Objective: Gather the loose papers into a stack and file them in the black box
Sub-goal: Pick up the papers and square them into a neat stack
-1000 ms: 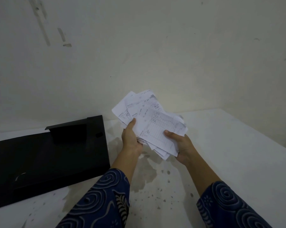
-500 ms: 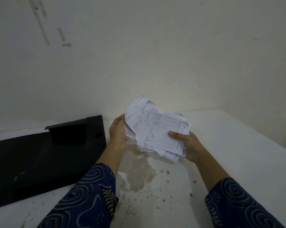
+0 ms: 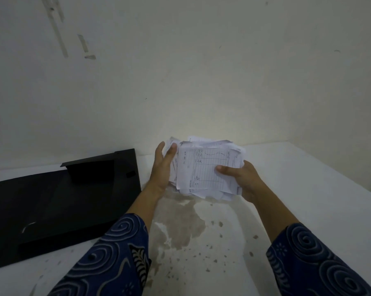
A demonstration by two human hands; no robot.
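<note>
Both hands [image 3: 203,169] hold ruled papers [image 3: 203,167]; handwriting too blurred to read.

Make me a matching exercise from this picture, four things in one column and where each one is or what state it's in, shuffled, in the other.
Things
1. stack of papers
2. black box
3. left hand
4. right hand

Places or states
A. lying open on the table, left of the arms
B. open and flat against the stack's left edge
C. gripping the stack's right side, thumb on top
D. held up between both hands, edges uneven

Pairs: 1-D, 2-A, 3-B, 4-C
</note>
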